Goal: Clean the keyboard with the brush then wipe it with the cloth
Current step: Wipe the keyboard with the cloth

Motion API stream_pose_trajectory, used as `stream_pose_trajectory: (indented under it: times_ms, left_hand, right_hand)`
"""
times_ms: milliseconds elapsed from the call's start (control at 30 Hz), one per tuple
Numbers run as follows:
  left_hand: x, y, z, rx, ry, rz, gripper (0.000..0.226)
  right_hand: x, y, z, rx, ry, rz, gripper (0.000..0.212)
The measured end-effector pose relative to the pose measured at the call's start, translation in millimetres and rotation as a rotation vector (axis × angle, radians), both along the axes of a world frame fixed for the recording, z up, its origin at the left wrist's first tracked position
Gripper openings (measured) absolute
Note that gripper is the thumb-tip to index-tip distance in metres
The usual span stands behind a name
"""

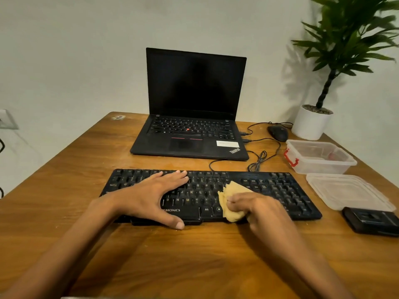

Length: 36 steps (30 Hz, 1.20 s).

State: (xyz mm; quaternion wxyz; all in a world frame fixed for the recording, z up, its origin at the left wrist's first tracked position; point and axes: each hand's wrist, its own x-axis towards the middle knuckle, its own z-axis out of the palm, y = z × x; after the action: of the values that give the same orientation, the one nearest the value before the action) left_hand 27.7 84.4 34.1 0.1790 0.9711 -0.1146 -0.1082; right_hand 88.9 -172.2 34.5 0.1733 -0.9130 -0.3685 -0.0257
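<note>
Keyboard (269,190) lies flat on the table (194,266) before the laptop (190,139). Our left hand (151,195) presses its left half, fingers straight, thumb over the front edge; our right hand (259,209) grips the soft bunched cloth (232,197) on keys right of centre. We judge it light, stiff, apt to slide, so bracing suits. Keys under our 2 hands are hidden; what the dark object (371,221) at right is, we cannot tell.

Black keyboard (269,190) with white key lettering, under a pale yellow cloth (232,192). Black ThinkPad laptop (194,87) (red pointing nub (188,129), white sticker (227,144)). Honey-brown table (194,255) with streaky wood grain. Green plant (349,39), white pot (311,126). Clear container (319,166), red clasp (290,159).
</note>
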Motion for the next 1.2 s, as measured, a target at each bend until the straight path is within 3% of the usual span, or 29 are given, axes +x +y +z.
stream_pose_trajectory:
  times_ms: [100, 167, 233, 433, 733, 967, 1100, 1200]
  left_hand:
    - [0, -1, 0, -0.015, 0.011, 0.003, 0.116]
    - [3, 1, -1, -0.015, 0.02, 0.008, 0.119]
    - [6, -1, 2, 0.021, 0.051, 0.004, 0.126]
    - [39, -30, 10, 0.095, 0.093, 0.012, 0.121]
    - [50, -33, 6, 0.046, 0.135, 0.054, 0.119]
    - [51, -30, 2, 0.019, 0.125, 0.049, 0.12]
    - [49, -31, 2, 0.009, 0.114, 0.061, 0.119]
    - [49, -31, 2, -0.006, 0.115, 0.068, 0.12]
  right_hand:
    - [16, -18, 12, -0.014, 0.11, -0.079, 0.04]
    - [19, -18, 20, -0.049, 0.059, -0.088, 0.043]
    - [13, -6, 22, 0.001, -0.021, -0.038, 0.048]
    - [-8, 13, 2, 0.009, -0.013, 0.193, 0.059]
    - [59, 31, 7, 0.002, -0.102, 0.052, 0.059]
    - [55, 30, 0, 0.046, 0.002, 0.088, 0.057]
    - [79, 47, 14, -0.064, -0.081, 0.009, 0.055]
    - [65, 50, 8, -0.036, -0.093, 0.061, 0.05]
